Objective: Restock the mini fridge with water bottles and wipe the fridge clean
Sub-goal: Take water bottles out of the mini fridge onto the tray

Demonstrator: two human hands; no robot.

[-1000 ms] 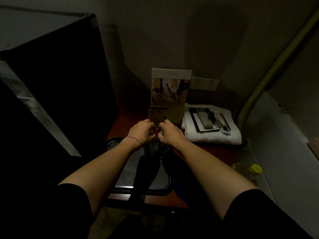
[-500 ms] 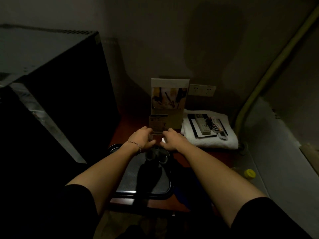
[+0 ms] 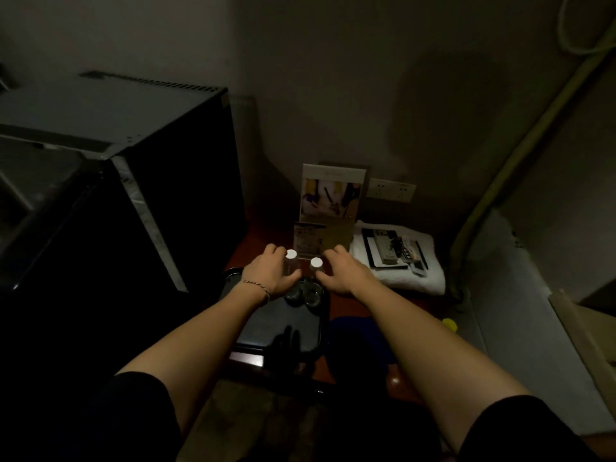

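two small water bottles stand side by side at the far end of a dark tray (image 3: 276,331) on the reddish table (image 3: 346,305); the left hand (image 3: 271,273) is wrapped round the left bottle (image 3: 291,261) just below its white cap, and the right hand (image 3: 343,273) is curled round the right bottle (image 3: 316,266) the same way. the light is poor, so i can't tell whether they have left the tray. full bottles like these should feel fairly weighty for their size, with thin plastic that gives under a squeeze and may be slick, so i'd hold lower on the body rather than near the neck. the black fridge (image 3: 186,195) sits just to the left, its front side lost in shadow
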